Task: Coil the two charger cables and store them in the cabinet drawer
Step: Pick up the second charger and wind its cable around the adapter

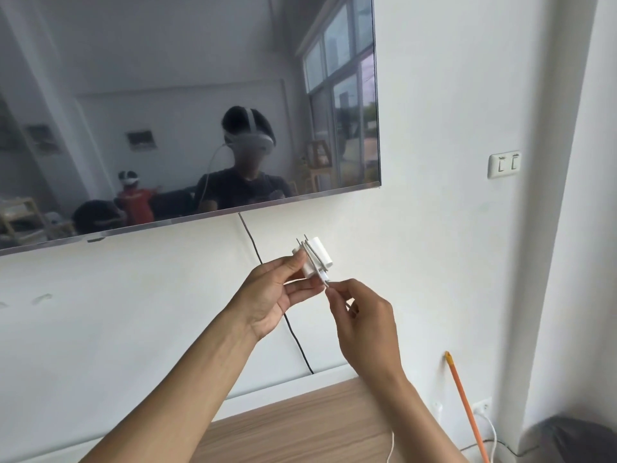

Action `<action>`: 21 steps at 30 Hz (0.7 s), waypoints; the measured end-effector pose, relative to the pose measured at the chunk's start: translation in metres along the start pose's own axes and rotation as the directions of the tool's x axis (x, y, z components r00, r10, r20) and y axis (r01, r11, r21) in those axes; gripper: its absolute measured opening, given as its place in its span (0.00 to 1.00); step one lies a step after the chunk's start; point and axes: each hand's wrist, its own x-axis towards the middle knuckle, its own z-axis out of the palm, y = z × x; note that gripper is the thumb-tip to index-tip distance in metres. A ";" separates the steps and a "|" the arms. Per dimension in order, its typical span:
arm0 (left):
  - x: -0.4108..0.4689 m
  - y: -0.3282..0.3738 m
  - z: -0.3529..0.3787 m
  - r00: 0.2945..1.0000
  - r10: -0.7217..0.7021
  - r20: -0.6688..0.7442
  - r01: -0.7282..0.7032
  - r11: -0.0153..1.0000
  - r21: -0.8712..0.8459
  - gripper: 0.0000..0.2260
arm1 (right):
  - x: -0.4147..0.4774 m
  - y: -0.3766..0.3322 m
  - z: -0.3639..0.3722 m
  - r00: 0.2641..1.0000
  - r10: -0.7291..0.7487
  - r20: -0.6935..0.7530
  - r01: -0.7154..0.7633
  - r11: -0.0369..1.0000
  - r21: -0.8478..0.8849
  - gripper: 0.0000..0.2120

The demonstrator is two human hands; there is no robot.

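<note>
My left hand [275, 290] holds a white charger adapter [317, 259] up in front of the wall, its metal prongs pointing up. A thin white cable is wound a few turns around the adapter body. My right hand [362, 315] pinches the free end of that cable [329, 285] just below the adapter. A second white cable [391, 446] hangs over the wooden cabinet top [300, 426] near the bottom edge. No drawer is in view.
A wall-mounted TV [187, 111] fills the upper left, with a black cord [293, 332] running down the wall behind my hands. An orange stick [464, 402] leans at the right beside a wall socket [480, 409] with a white plug. A switch plate [504, 163] sits on the wall.
</note>
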 end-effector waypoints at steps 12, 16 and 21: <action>-0.014 -0.015 0.000 0.998 0.051 0.031 -0.053 0.995 0.090 0.18 | -0.007 0.006 -0.001 0.978 0.131 0.164 -0.181 0.923 0.339 0.07; -0.027 -0.013 -0.007 0.982 0.127 0.143 -0.167 0.933 0.318 0.18 | 0.005 0.016 -0.005 0.976 0.060 0.208 -0.111 0.964 0.243 0.11; -0.044 -0.005 -0.024 0.947 0.130 0.292 -0.293 0.719 0.630 0.14 | 0.029 0.008 -0.022 0.904 -0.015 0.426 0.065 0.993 -0.102 0.16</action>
